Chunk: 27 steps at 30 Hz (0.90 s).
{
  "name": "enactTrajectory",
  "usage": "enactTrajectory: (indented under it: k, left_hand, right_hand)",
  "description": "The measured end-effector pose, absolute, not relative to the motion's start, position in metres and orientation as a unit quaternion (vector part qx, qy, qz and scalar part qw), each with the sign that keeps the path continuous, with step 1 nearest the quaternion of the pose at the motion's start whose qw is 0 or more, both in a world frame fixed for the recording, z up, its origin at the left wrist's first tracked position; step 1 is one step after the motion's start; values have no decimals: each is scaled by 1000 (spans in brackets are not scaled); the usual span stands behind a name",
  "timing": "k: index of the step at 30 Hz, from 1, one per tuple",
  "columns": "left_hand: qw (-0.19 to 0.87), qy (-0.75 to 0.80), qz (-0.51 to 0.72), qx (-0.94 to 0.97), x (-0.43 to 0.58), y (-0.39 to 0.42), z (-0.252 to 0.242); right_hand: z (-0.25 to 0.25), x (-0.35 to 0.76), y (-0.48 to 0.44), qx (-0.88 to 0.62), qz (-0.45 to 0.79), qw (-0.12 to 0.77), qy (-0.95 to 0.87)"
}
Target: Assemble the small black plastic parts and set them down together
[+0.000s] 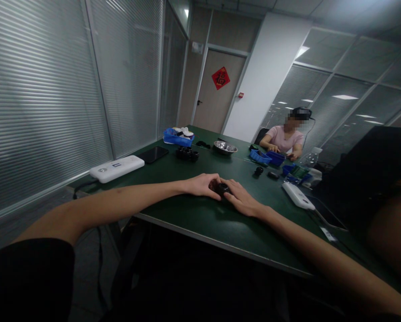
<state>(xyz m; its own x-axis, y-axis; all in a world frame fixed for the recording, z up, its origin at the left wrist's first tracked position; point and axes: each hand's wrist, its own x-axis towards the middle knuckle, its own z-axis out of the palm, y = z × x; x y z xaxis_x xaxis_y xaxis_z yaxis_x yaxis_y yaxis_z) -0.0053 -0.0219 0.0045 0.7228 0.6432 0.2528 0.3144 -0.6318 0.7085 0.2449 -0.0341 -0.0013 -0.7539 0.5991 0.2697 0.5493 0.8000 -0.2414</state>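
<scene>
Near the front edge of the green table (200, 214), my left hand (203, 185) and my right hand (239, 197) meet around a small round black object (223, 188). The fingers of both hands curl about it from either side. Its dark, shiny top shows between them, while its lower part is hidden. A group of similar black round pieces (187, 154) stands farther back on the left.
Behind are a metal bowl (225, 148), a blue basket (178, 137) and a smaller blue tray (259, 156). A phone (154, 154) and a white power bank (117, 168) lie left; another white device (298, 196) and a bottle (304, 165) are right. A person sits across the table.
</scene>
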Motion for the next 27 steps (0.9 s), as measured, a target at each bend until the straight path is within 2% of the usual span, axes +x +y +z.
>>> enactTrajectory:
  k: [19,27]
  left_hand:
    - [379,244,270,851,-5,-20,0]
    - [335,224,255,879,-6,-21,4]
  right_hand:
    - [0,242,-37,-344,69,163,-922]
    - [1,241,-39,-356,71,163,-917]
